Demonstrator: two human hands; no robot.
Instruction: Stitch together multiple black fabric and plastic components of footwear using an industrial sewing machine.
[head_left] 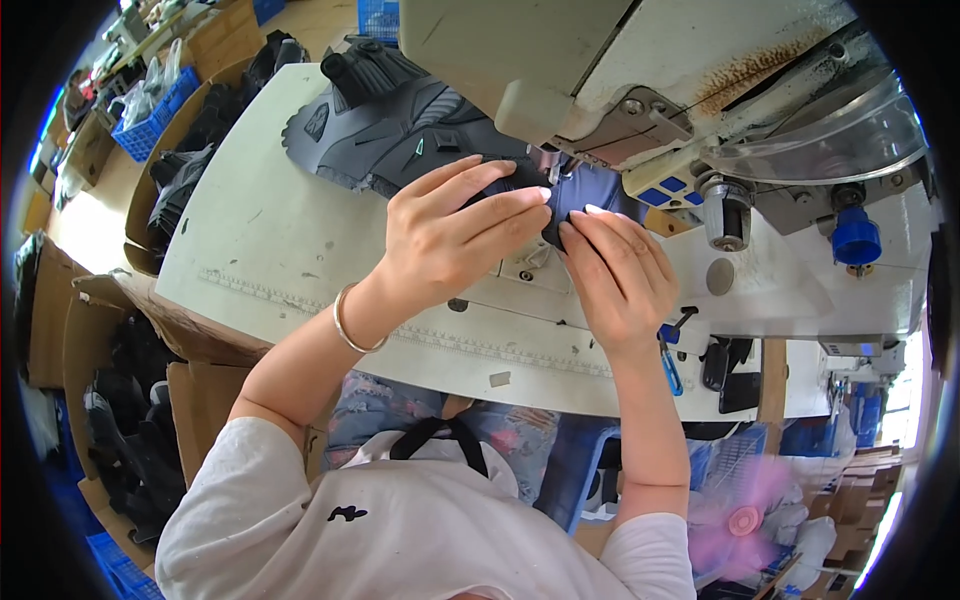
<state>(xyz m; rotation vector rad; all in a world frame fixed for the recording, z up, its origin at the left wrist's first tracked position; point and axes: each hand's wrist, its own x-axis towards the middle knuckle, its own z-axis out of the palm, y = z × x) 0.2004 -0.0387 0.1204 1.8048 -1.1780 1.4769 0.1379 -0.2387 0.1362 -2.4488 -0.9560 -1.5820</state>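
A dark grey and black shoe upper (385, 135) lies on the white sewing table, its one end under the head of a sewing machine (500, 60). My left hand (450, 225), with a bracelet at the wrist, presses the near edge of the upper, thumb and fingers closed on it beside the presser foot (552, 165). Just right of it, my right hand (622, 272) pinches the same dark edge between thumb and fingers. Both sets of fingertips are close to the needle area; the needle tip itself is hidden.
A ruler strip (420, 338) runs along the table's near side. Small blue-handled snips (670, 365) and a black phone (740, 392) lie at right. Cardboard boxes of dark uppers (130, 430) stand at left. A pink fan (743, 520) spins at lower right.
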